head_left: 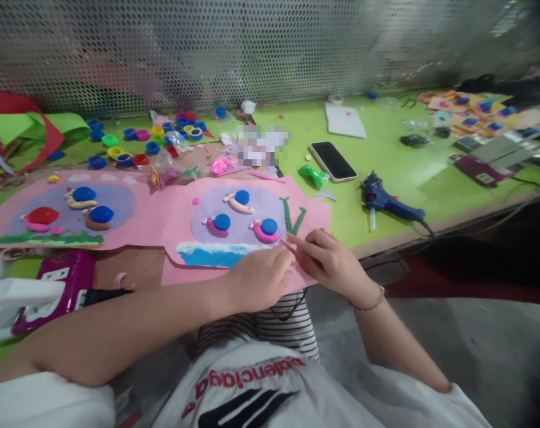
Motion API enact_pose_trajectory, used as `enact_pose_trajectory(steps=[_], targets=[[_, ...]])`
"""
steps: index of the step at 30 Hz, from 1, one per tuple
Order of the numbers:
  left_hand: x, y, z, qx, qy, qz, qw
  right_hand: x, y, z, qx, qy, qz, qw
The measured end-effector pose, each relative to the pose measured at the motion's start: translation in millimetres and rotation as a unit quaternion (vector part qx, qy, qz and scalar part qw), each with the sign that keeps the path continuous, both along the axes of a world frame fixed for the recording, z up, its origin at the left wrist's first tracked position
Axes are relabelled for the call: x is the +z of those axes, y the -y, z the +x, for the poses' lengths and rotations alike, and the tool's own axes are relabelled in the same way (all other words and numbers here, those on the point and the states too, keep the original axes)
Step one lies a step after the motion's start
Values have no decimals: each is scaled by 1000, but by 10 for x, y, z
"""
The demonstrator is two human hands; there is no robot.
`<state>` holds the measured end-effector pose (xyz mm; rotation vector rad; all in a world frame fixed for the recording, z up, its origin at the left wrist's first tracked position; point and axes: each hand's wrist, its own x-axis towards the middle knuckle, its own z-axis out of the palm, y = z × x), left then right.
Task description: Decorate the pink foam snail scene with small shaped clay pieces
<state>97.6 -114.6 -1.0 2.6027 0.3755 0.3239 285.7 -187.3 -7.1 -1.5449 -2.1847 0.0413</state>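
Note:
A pink paper sheet [185, 230] lies before me, with a lilac oval and three clay snails; one snail [266, 229] has a blue cap shell and pink body. Along its lower edge runs a blue and white clay band [211, 255]. Two thin green clay strips [291, 221] form a V at the right. My left hand [270, 274] rests over the sheet's lower edge, fingers curled closed; whatever they hold is hidden. My right hand [334, 261] is beside it, index finger stretched to the foot of the green strips, with the other fingers partly bent.
Another snail sheet [131, 223] lies left. Behind are bottle caps [152, 148], green wrapped clay [313, 176] and a phone [334, 160]. A blue glue gun [390, 202] lies right, its cord over the table edge. A purple power strip [69, 285] sits at left.

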Motion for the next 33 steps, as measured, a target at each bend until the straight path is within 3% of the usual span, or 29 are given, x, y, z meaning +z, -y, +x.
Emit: enact_pose_trajectory(steps=[4,8,13,17,25,33], targets=[[8,-15,-17,25,24,-80,996,74,70,7,1,-129,58,990],[7,-3,-39,66,20,-167,984,146,133,-139,43,-115,36,992],[-12,0,-47,53,49,-158,985,117,115,-309,18,-120,63,991],[-25,-12,-46,69,62,-152,984,69,53,-260,-42,-146,87,984],[17,-22,-61,95,128,-232,960,-4,-104,-81,-92,-32,94,991],[26,-13,-79,90,169,-223,956,-24,-54,-91,-90,54,34,994]])
